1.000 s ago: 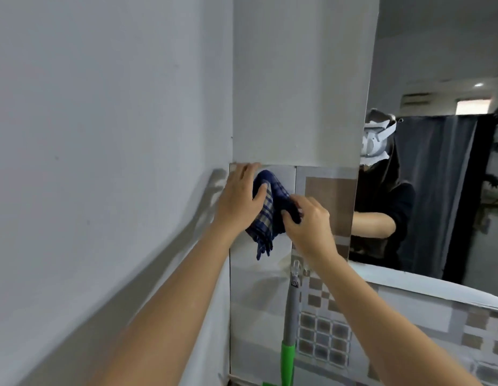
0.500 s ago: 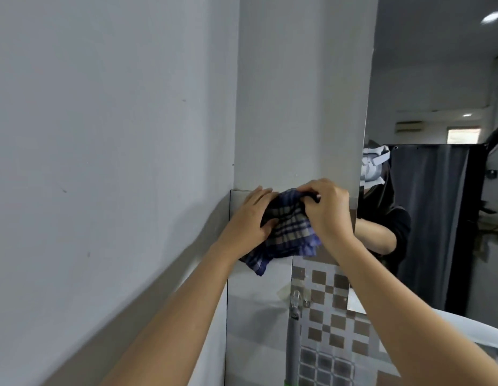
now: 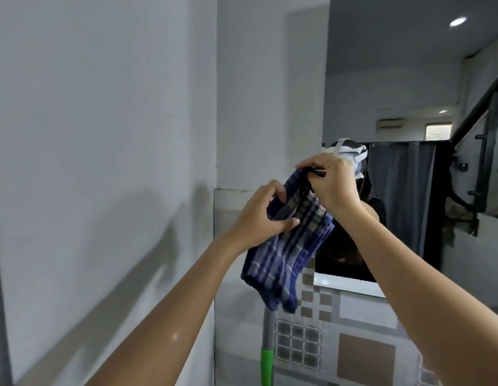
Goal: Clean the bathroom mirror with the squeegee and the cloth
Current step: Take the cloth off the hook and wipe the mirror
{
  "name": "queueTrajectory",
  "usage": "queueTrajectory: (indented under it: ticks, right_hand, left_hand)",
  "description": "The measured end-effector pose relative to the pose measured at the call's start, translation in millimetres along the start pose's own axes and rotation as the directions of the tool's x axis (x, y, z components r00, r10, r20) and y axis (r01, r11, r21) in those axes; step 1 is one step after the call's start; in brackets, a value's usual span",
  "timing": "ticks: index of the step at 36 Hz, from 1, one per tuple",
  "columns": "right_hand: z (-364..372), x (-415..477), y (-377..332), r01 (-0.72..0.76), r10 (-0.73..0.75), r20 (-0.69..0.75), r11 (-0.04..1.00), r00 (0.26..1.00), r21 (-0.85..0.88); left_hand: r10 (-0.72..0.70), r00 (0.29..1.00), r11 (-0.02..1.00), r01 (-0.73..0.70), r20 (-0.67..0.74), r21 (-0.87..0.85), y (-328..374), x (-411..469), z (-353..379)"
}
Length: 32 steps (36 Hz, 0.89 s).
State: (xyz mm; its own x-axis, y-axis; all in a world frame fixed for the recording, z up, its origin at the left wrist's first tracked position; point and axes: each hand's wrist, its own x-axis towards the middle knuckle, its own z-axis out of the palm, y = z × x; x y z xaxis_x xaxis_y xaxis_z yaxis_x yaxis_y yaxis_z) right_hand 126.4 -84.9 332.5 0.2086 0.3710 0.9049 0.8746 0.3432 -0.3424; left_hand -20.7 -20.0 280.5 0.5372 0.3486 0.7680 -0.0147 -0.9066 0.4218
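Observation:
A blue plaid cloth point(image 3: 284, 263) hangs in the air in front of the mirror point(image 3: 395, 79), folded lengthwise. My right hand point(image 3: 331, 185) pinches its top edge. My left hand point(image 3: 259, 218) grips its upper left side with thumb and fingers. A grey pole with a green grip point(image 3: 267, 349), likely the squeegee handle, stands upright below the cloth against the tiled wall; its head is out of sight. The mirror fills the upper right and reflects a person in dark clothes behind my hands.
A plain grey wall point(image 3: 89, 135) runs along the left and meets the tiled wall point(image 3: 353, 352) at a corner. Patterned brown and grey tiles lie under the mirror's lower edge. The reflection shows a dark curtain and a stair rail.
Both hands have lifted the cloth away from the tiled corner and shifted right, toward the mirror. The cloth has opened from a bunch into a long hanging fold. The view has tilted up.

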Motion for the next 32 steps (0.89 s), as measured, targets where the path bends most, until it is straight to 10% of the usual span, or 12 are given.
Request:
queueTrajectory:
  ticks: [7,19,32]
  right_hand:
    - [-38.4,-33.2,11.6,-0.051,0.051,0.103,0.999,0.993,0.003]
    - [-91.3,-144.3,42.1,-0.289,0.272,0.158,0.952,0.949,0.099]
    - [-133.2,-182.4,63.0,-0.452,0.411,0.201,0.717,0.889,0.532]
  left_hand:
    - [-0.172,0.92,0.914,0.283,0.352,-0.292,41.0,-21.9,31.1]
    - [-0.311,0.94,0.67,0.321,0.14,-0.669,66.9,-37.9,88.6]
    - [-0.192,0.91,0.694,0.391,0.368,-0.605,102.7,-36.6,120.9]
